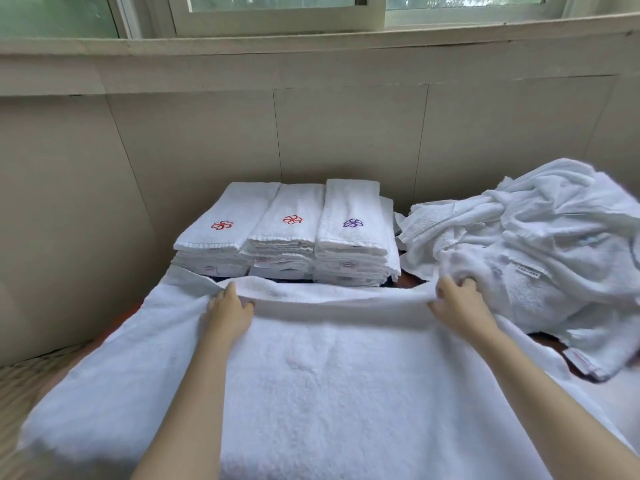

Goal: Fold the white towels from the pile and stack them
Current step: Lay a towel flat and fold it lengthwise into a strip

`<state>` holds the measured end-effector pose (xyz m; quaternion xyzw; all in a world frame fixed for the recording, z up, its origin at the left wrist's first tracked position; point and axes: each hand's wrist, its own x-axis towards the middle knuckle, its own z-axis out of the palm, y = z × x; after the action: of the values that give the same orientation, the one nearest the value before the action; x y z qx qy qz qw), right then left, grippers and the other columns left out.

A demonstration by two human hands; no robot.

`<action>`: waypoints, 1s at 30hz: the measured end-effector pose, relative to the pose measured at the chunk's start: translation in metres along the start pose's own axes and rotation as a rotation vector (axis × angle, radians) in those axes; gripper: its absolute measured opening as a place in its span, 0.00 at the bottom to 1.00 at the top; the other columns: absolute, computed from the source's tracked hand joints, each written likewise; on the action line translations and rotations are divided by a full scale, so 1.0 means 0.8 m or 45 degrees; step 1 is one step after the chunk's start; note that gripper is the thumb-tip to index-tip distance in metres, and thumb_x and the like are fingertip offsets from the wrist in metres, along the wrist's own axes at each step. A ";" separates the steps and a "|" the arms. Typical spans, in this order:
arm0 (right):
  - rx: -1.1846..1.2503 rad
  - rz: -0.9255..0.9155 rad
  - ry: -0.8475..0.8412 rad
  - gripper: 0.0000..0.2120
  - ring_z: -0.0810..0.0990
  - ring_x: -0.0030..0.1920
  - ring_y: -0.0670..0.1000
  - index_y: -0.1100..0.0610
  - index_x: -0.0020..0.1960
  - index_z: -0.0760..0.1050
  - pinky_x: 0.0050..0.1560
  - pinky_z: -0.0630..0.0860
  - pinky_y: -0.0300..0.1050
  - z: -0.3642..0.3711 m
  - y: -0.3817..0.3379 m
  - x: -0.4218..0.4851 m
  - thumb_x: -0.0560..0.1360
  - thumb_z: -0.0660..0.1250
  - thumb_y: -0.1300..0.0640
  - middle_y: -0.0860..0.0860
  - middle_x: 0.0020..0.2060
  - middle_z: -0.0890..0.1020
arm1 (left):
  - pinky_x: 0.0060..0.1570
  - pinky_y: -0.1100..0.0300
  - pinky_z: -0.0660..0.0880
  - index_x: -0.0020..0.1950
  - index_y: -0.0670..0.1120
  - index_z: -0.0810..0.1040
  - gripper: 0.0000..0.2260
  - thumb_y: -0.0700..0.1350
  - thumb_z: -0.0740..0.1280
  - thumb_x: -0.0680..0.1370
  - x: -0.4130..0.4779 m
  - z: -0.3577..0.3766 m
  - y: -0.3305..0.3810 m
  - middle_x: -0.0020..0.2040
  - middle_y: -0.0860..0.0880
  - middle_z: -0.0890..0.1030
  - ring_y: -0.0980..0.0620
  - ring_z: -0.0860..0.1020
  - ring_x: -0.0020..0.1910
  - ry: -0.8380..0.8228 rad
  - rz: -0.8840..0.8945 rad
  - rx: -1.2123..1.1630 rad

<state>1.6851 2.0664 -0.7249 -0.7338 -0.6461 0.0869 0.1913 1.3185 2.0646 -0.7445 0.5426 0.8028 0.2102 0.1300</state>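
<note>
Soft window daylight, fisheye-bent edges

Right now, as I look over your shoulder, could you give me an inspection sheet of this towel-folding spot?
Surface: dark surface, mostly covered by cloth.
Job's things: spread towel lying flat in front; three folded stacks side by side behind it; unfolded pile to the right.
Clutter: nothing seen.
Hands: left hand and right hand each grip the spread towel's far edge.
Cables: nothing seen.
Surroundings: panelled wall behind, window above.
</note>
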 end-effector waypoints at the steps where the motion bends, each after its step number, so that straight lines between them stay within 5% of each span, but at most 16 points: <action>1: -0.126 0.004 -0.011 0.15 0.71 0.54 0.64 0.56 0.62 0.67 0.56 0.72 0.52 0.003 0.008 -0.008 0.75 0.61 0.57 0.61 0.55 0.67 | 0.67 0.47 0.65 0.76 0.46 0.58 0.25 0.50 0.60 0.81 -0.002 -0.002 -0.010 0.73 0.44 0.65 0.42 0.63 0.71 -0.009 -0.008 0.032; 5: -0.343 -0.105 0.127 0.11 0.71 0.51 0.60 0.57 0.56 0.70 0.50 0.73 0.50 0.010 0.015 -0.042 0.74 0.62 0.59 0.57 0.52 0.67 | 0.62 0.51 0.69 0.71 0.44 0.69 0.20 0.41 0.61 0.79 -0.013 -0.015 -0.032 0.69 0.44 0.72 0.43 0.70 0.66 0.133 0.021 -0.093; 8: -0.140 -0.030 0.035 0.04 0.73 0.49 0.58 0.56 0.48 0.68 0.46 0.73 0.49 0.005 0.007 -0.053 0.73 0.60 0.60 0.55 0.47 0.69 | 0.50 0.56 0.71 0.66 0.42 0.76 0.18 0.38 0.62 0.76 -0.023 -0.019 -0.026 0.61 0.43 0.79 0.42 0.76 0.58 0.290 -0.068 -0.473; 10: -0.051 0.023 -0.013 0.03 0.72 0.45 0.57 0.56 0.43 0.66 0.41 0.70 0.46 0.001 0.004 -0.057 0.71 0.60 0.61 0.54 0.44 0.72 | 0.39 0.58 0.68 0.53 0.41 0.83 0.10 0.39 0.65 0.74 -0.031 -0.022 -0.016 0.44 0.46 0.80 0.44 0.76 0.45 0.390 -0.216 -0.893; 11: -0.033 0.035 -0.019 0.03 0.72 0.44 0.56 0.56 0.42 0.67 0.38 0.69 0.45 0.000 0.004 -0.058 0.70 0.60 0.62 0.53 0.42 0.74 | 0.34 0.59 0.65 0.37 0.35 0.72 0.09 0.41 0.67 0.73 -0.033 -0.023 -0.014 0.37 0.47 0.76 0.47 0.72 0.40 0.460 -0.307 -1.085; 12: -0.007 0.054 -0.013 0.03 0.73 0.42 0.55 0.56 0.40 0.68 0.37 0.68 0.45 -0.002 0.004 -0.059 0.69 0.61 0.63 0.52 0.39 0.76 | 0.31 0.59 0.63 0.35 0.45 0.72 0.08 0.41 0.68 0.73 -0.036 -0.023 -0.014 0.35 0.47 0.72 0.49 0.69 0.38 0.517 -0.380 -1.216; 16: 0.189 0.179 0.074 0.06 0.75 0.40 0.54 0.56 0.35 0.70 0.35 0.68 0.45 -0.003 -0.004 -0.060 0.70 0.63 0.59 0.51 0.34 0.78 | 0.40 0.58 0.71 0.46 0.43 0.73 0.06 0.35 0.68 0.73 -0.056 -0.017 -0.017 0.44 0.44 0.76 0.46 0.73 0.41 0.523 -0.541 -1.408; 21: 0.513 0.369 0.204 0.11 0.76 0.45 0.59 0.60 0.36 0.71 0.39 0.66 0.46 0.012 -0.020 -0.065 0.74 0.65 0.54 0.55 0.35 0.76 | 0.47 0.56 0.75 0.65 0.47 0.75 0.24 0.30 0.55 0.74 -0.067 -0.023 -0.018 0.60 0.47 0.76 0.44 0.76 0.52 0.430 -0.435 -1.478; 24: 0.510 0.376 0.147 0.04 0.74 0.46 0.59 0.61 0.46 0.71 0.41 0.66 0.46 0.022 -0.031 -0.070 0.73 0.64 0.60 0.57 0.41 0.77 | 0.33 0.63 0.70 0.71 0.47 0.71 0.29 0.29 0.57 0.72 -0.072 -0.026 -0.026 0.65 0.45 0.75 0.50 0.74 0.42 0.312 -0.425 -1.351; 27: 0.457 0.402 0.102 0.20 0.75 0.54 0.63 0.64 0.61 0.62 0.44 0.68 0.48 0.025 -0.047 -0.071 0.75 0.65 0.56 0.61 0.53 0.76 | 0.27 0.65 0.65 0.73 0.47 0.67 0.29 0.31 0.60 0.73 -0.074 -0.028 -0.039 0.65 0.43 0.75 0.55 0.70 0.33 0.341 -0.414 -1.291; 30: 0.456 0.449 0.167 0.26 0.73 0.59 0.66 0.64 0.65 0.55 0.49 0.69 0.54 0.022 -0.048 -0.069 0.75 0.65 0.56 0.66 0.61 0.70 | 0.28 0.66 0.66 0.74 0.46 0.66 0.28 0.34 0.62 0.75 -0.069 -0.034 -0.057 0.59 0.45 0.77 0.56 0.70 0.32 0.431 -0.420 -1.312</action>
<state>1.6351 2.0189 -0.7328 -0.7935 -0.4686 0.1841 0.3417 1.2900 1.9932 -0.7435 0.2351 0.6803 0.6358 0.2786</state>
